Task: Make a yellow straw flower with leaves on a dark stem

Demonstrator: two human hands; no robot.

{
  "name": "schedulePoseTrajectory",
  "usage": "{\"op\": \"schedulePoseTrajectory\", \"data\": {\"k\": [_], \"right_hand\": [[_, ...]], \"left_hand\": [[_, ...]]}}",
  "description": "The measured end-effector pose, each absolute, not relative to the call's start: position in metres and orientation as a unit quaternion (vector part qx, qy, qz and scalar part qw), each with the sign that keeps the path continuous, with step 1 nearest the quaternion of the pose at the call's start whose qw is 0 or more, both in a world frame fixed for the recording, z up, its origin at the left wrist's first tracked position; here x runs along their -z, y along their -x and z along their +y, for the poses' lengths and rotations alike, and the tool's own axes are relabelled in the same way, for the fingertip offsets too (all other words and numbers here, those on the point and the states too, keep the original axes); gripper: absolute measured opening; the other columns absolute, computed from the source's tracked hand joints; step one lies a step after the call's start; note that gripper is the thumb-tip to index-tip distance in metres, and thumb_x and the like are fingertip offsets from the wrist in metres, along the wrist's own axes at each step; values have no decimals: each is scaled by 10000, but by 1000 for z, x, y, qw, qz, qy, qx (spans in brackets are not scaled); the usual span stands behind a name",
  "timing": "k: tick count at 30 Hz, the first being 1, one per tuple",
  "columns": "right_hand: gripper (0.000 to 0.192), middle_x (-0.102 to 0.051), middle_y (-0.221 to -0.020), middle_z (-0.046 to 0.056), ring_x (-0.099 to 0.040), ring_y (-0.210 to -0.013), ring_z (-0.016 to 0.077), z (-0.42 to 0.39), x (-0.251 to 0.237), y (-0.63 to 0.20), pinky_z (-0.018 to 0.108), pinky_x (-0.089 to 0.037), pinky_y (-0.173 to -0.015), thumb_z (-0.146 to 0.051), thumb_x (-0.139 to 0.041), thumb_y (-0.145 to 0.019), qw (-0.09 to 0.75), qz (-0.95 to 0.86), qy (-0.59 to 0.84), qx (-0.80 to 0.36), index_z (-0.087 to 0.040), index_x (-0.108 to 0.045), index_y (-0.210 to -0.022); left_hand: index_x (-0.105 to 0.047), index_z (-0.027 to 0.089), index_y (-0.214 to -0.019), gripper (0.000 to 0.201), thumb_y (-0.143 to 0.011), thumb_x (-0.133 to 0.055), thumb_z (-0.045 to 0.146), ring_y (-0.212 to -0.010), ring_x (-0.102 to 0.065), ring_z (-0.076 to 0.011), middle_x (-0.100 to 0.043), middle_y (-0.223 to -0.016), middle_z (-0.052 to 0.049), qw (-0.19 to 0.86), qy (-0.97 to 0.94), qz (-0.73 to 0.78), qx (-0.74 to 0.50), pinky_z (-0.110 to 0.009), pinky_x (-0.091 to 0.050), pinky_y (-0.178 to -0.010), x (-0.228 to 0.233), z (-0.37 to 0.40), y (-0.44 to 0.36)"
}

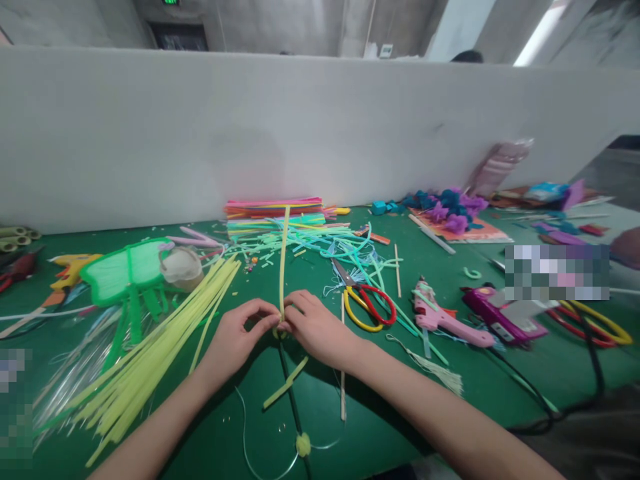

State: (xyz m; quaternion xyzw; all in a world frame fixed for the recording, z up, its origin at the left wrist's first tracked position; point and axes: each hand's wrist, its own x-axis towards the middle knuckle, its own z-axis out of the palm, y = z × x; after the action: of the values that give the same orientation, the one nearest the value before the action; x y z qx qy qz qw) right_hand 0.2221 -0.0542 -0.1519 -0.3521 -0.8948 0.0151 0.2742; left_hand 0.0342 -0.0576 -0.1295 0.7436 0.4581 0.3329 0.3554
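Observation:
My left hand (240, 333) and my right hand (317, 327) meet at the middle of the table, both with fingers pinched. Between them is a yellow pipe cleaner (285, 257), its long end standing up away from me. Their fingertips press it around a thin dark stick or cord (285, 363), which runs down toward me; the exact wrap is partly hidden by the fingers. Lower on that stick sits a small yellow knot (303, 444) with clear thread beside it. A short yellow pipe cleaner piece (285, 383) lies across the stick just below my hands.
Left lie a yellow pipe cleaner bundle (165, 347), a green fuzzy shape (120, 270) and a yellow glue gun (73, 270). Right are scissors (373, 308), a pink glue gun (445, 317) and a purple one (505, 320). Coloured pipe cleaners (275, 208) lie before a white partition (320, 127).

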Motion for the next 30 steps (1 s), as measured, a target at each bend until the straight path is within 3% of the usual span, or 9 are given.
{"op": "schedulePoseTrajectory", "data": {"k": [7, 11, 17, 22, 26, 30], "right_hand": [[210, -568, -1080, 135, -466, -1083, 236, -53, 153, -223, 418, -479, -907, -261, -448, -962, 289, -896, 336, -15, -139, -610, -908], [225, -570, -1085, 136, -480, -1108, 242, -52, 151, -223, 406, -477, -933, -266, -461, -956, 298, -895, 331, -27, -136, -613, -851], [169, -608, -1015, 120, -552, -968, 207, -52, 149, -224, 337, -517, -841, -305, -582, -896, 348, -873, 334, -73, -143, -597, -939], [93, -627, -953, 93, -575, -889, 186, -56, 146, -223, 289, -490, -769, -224, -530, -914, 337, -870, 354, -65, -164, -600, -900], [91, -620, -805, 42, -576, -711, 139, -60, 143, -222, 225, -435, -625, -220, -504, -905, 308, -866, 380, -107, -171, -579, -885], [65, -622, -736, 4, -572, -633, 114, -62, 142, -219, 201, -401, -584, -230, -503, -895, 313, -851, 391, -157, -185, -548, -909]], "left_hand": [[-585, 211, -968, 170, -850, -616, 329, -773, -647, -162, -669, -848, 5, 421, -706, 443, -358, -275, -495, -735, 134, -56, -34], [-623, 202, -875, 148, -867, -589, 346, -795, -627, -164, -656, -850, -7, 400, -729, 437, -342, -268, -484, -743, 134, -56, -34], [-620, 194, -867, 176, -866, -578, 364, -815, -602, -171, -628, -859, -17, 365, -756, 427, -336, -275, -478, -749, 136, -53, -31], [-621, 202, -870, 159, -863, -580, 355, -833, -611, -176, -642, -862, -15, 369, -754, 431, -332, -284, -474, -767, 134, -52, -27], [-612, 218, -890, 134, -876, -558, 340, -855, -606, -179, -642, -864, -11, 355, -763, 437, -318, -301, -466, -802, 129, -52, -24], [-625, 216, -871, 128, -856, -580, 334, -851, -612, -188, -655, -854, -18, 344, -771, 430, -320, -309, -469, -800, 128, -51, -23]]}}
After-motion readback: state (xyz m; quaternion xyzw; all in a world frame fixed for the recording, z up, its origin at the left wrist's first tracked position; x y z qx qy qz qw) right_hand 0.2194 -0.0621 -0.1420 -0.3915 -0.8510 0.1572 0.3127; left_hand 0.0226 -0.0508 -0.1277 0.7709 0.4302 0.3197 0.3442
